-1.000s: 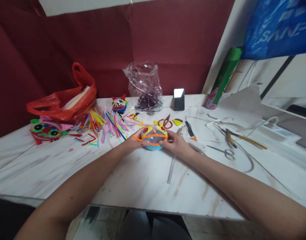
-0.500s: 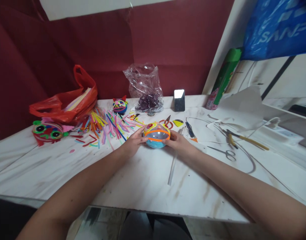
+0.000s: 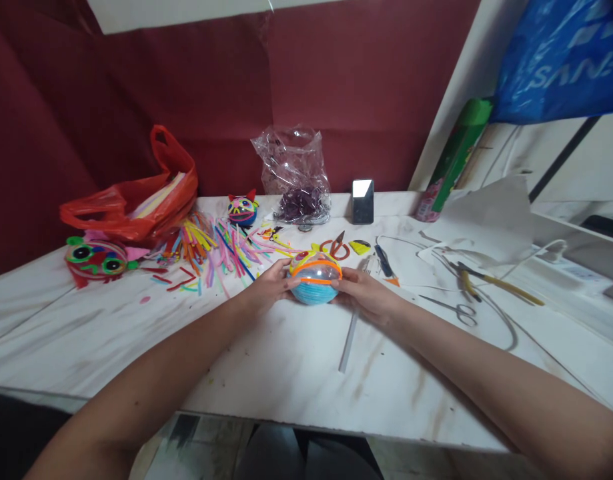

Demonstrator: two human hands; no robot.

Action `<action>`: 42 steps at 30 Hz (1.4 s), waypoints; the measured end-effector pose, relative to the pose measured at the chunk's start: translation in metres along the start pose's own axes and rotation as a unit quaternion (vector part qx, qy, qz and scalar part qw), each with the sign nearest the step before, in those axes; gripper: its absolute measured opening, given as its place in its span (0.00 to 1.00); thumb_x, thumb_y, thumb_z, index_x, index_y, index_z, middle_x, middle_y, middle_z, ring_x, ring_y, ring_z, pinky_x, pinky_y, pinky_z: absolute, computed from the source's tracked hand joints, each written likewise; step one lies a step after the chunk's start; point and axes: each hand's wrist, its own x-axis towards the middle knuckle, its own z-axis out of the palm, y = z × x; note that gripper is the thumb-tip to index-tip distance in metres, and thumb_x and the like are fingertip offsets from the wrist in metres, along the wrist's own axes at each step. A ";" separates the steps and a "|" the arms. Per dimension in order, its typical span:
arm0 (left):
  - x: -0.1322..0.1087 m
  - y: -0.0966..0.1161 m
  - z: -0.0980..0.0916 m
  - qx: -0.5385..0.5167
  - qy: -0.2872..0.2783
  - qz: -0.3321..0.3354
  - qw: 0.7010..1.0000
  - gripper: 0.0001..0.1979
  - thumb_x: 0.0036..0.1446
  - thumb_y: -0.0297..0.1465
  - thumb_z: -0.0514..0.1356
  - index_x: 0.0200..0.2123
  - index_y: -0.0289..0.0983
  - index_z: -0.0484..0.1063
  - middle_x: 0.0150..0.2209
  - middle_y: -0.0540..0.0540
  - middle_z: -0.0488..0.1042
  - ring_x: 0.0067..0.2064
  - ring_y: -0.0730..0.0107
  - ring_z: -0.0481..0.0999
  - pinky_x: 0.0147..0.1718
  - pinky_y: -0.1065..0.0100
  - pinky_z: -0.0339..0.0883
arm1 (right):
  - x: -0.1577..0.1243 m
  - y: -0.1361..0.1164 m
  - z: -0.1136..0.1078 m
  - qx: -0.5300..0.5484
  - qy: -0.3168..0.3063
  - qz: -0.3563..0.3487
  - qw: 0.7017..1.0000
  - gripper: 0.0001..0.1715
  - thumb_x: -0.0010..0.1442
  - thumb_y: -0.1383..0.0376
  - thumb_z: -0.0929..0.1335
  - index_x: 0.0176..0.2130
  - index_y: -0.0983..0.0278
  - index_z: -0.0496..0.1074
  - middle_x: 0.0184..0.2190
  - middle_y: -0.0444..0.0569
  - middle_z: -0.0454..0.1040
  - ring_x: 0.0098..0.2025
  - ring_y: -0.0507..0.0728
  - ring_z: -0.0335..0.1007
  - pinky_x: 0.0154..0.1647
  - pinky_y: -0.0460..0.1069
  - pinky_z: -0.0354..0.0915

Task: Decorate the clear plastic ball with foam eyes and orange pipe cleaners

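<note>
Between both hands is a round craft ball (image 3: pixel 314 295), light blue on its lower half, with an orange-edged clear opening and yellow and red parts on top. My left hand (image 3: pixel 272 285) grips its left side, and my right hand (image 3: pixel 361 288) grips its right side, thumb near the orange edge. Orange-handled scissors (image 3: pixel 335 248) lie just behind it. Beside my right hand, a clear stick (image 3: pixel 348 341) rests on the table. Colourful fuzzy stems (image 3: pixel 231 250) are spread behind my left hand.
A red bag (image 3: pixel 136 207), two decorated figures (image 3: pixel 99 260) (image 3: pixel 243 209), a clear bag (image 3: pixel 301 180) and a phone (image 3: pixel 363 202) stand at the back. Pliers (image 3: pixel 501 285), metal scissors (image 3: pixel 456 309), cables and a green can (image 3: pixel 456 160) are on the right.
The ball has tipped back in my hands, so more of its light blue lower half shows and less of its top. The whole view has shifted slightly.
</note>
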 end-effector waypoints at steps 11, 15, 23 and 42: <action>0.008 -0.008 -0.016 -0.038 -0.054 0.016 0.998 0.29 0.49 0.38 0.66 0.54 0.41 0.65 0.53 0.40 0.73 0.52 0.52 0.74 0.47 0.53 0.70 | -0.002 -0.006 0.007 0.045 0.024 0.000 0.999 0.11 0.57 0.59 0.70 0.33 0.66 0.75 0.27 0.48 0.75 0.27 0.51 0.70 0.26 0.44 0.72; 0.010 -0.011 -0.019 -0.042 -0.067 0.023 0.997 0.28 0.50 0.36 0.66 0.55 0.41 0.65 0.53 0.40 0.73 0.53 0.51 0.73 0.50 0.51 0.68 | -0.003 -0.007 0.007 0.053 0.030 0.007 0.998 0.09 0.56 0.62 0.71 0.36 0.66 0.76 0.30 0.49 0.77 0.29 0.51 0.71 0.26 0.44 0.71; 0.009 -0.011 -0.014 -0.029 -0.075 0.037 0.996 0.28 0.50 0.37 0.66 0.54 0.39 0.66 0.55 0.39 0.71 0.54 0.51 0.71 0.48 0.54 0.69 | -0.003 -0.004 0.009 0.047 0.040 -0.001 0.998 0.18 0.49 0.68 0.74 0.42 0.65 0.73 0.33 0.47 0.76 0.28 0.49 0.69 0.25 0.42 0.68; -0.007 -0.013 0.022 0.122 0.024 0.138 0.983 0.55 0.39 0.39 0.72 0.66 0.45 0.45 0.64 0.39 0.59 0.63 0.47 0.62 0.58 0.51 0.60 | -0.002 0.002 0.011 -0.060 0.072 -0.052 0.994 0.25 0.50 0.63 0.71 0.49 0.62 0.70 0.40 0.48 0.76 0.35 0.52 0.69 0.29 0.45 0.65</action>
